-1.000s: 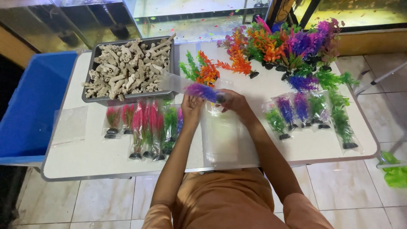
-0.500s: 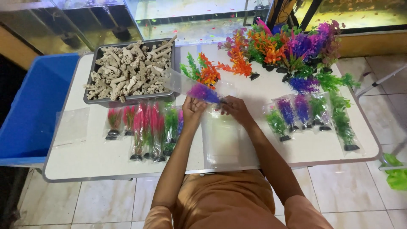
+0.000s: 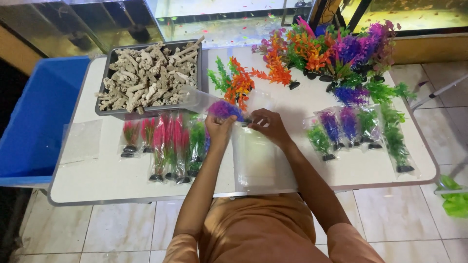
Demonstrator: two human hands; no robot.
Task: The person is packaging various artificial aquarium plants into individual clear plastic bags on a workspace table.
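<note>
Head view: both hands meet over the middle of the white tabletop (image 3: 97, 185), a bit toward its far edge. Left hand (image 3: 219, 127) is curled around a purple plastic plant (image 3: 224, 109), fingers closed on its lower part. Right hand (image 3: 267, 125) pinches at the plant's dark base, just beside the left; exact finger contact is hard to make out at this size, probably thumb and forefinger. Hands nearly touching.

Directly under the hands, running to the near edge: a stack of clear plastic bags (image 3: 256, 160), lying flat.

Left of the hands: row of bagged red, pink and green plants (image 3: 168, 146), lying on the tabletop, bases toward the near edge. Near the left edge: one more flat clear bag (image 3: 80, 141). Far-left corner: grey tray (image 3: 197, 73) heaped with pale coral-like pieces (image 3: 146, 78).

Just beyond the hands: orange and green loose plants (image 3: 234, 83), upright. Far-right corner: dense cluster of orange, purple and green plants (image 3: 336, 48). Near the right edge: bagged purple and green plants (image 3: 348, 126).

Blue tub (image 3: 34, 122) sits off the tabletop's left edge
</note>
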